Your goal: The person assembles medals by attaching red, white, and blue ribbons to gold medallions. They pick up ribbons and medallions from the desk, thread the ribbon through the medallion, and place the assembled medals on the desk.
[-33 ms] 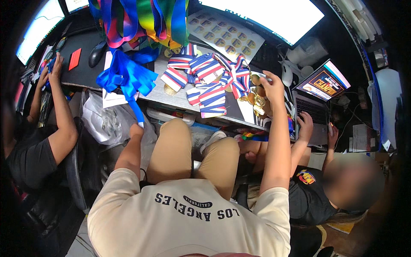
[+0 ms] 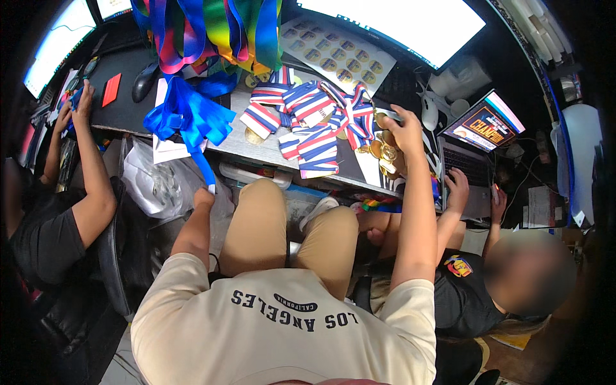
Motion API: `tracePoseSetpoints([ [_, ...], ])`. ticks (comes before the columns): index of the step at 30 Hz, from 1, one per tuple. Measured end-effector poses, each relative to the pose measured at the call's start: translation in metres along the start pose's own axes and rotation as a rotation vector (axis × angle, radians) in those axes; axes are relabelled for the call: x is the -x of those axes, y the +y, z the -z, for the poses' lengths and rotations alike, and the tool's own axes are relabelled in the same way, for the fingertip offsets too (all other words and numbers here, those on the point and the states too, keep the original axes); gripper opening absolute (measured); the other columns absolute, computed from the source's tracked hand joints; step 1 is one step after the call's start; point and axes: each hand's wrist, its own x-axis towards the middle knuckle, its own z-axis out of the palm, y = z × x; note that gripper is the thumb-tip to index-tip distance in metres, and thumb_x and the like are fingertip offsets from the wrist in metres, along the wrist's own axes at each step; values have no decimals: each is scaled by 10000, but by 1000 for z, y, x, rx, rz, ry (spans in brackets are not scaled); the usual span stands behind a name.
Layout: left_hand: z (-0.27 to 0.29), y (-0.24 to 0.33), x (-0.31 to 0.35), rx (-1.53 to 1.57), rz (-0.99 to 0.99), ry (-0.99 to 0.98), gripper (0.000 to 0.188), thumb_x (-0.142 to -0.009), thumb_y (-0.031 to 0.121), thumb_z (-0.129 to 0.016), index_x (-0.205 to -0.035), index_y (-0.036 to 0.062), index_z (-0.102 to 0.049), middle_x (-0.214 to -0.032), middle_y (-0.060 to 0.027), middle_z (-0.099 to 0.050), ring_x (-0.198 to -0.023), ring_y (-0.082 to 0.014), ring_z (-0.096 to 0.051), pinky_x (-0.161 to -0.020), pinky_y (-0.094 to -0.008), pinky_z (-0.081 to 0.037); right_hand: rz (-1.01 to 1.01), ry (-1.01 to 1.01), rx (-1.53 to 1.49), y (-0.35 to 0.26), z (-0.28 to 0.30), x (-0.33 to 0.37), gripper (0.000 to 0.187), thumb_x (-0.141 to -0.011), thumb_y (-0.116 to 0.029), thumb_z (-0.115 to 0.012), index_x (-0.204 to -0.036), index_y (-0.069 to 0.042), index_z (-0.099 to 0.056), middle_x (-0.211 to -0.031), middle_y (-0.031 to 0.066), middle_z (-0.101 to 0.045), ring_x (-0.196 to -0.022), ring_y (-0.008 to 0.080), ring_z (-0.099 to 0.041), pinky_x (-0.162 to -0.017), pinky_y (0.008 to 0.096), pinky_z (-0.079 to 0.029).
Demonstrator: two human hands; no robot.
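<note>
My left hand [image 2: 204, 197] is closed on the lower end of a blue ribbon [image 2: 204, 165], which hangs over the desk edge from a heap of blue ribbons [image 2: 186, 114]. My right hand [image 2: 407, 133] is at the right of the desk. Its thumb and fingers are bent round a medal at the upper edge of a pile of gold medals [image 2: 387, 151]; the fingers partly hide it. Left of this pile, red, white and blue striped ribbons [image 2: 310, 102] lie in loose folds, and a gold medal [image 2: 254, 136] shows beneath their left side.
Multicoloured ribbons [image 2: 215, 32] hang at the back. Behind the striped ribbons lies a sheet of round stickers [image 2: 337, 54]. A clear plastic bag [image 2: 157, 183] is below the desk edge. Co-workers sit on both sides; the right one's hand [image 2: 457, 190] rests at a laptop [image 2: 471, 173].
My right hand has shifted slightly left over the medals. My left hand stays on the blue ribbon's end, almost unmoved.
</note>
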Motion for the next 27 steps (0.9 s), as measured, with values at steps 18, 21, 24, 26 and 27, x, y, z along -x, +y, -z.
tracePoseSetpoints([
  [18,131,80,111,-492,-248,-361,489,-909,465,-525,-1019,16,-683,-1050,-214,-666,-1000,-370,-636,-859,-463,-506,-623,-116,-1124,25,26,-10,307,-837,-248,-733,-1047,-51,-629,-800,21,-605,-753,118,-553,-614,279,-461],
  [21,166,111,149,-430,-387,-375,518,-923,490,-494,-995,17,-691,-988,-208,-680,-964,-371,-644,-827,-472,-505,-336,-135,-257,19,16,-6,347,-723,-309,-822,-952,-72,-711,-768,24,-577,-699,128,-513,-637,279,-432],
  [24,191,141,186,-266,-478,-404,518,-931,499,-479,-997,32,-695,-957,-200,-683,-928,-367,-648,-809,-474,-499,-166,-63,71,14,2,-2,290,-658,-165,-832,-923,-97,-737,-746,58,-595,-684,170,-568,-630,314,-451],
  [26,203,160,202,-169,-607,-431,510,-906,530,-513,-1020,67,-693,-923,-169,-695,-904,-357,-657,-790,-432,-508,-149,-33,28,15,-3,0,223,-645,-111,-823,-844,-77,-728,-760,91,-615,-704,199,-595,-656,319,-468],
  [27,208,168,211,-99,-640,-456,497,-913,513,-516,-1035,64,-689,-934,-167,-695,-906,-346,-659,-795,-424,-507,-169,-72,16,17,-5,-2,226,-644,-123,-819,-839,-72,-717,-769,99,-633,-717,223,-615,-667,336,-477],
])
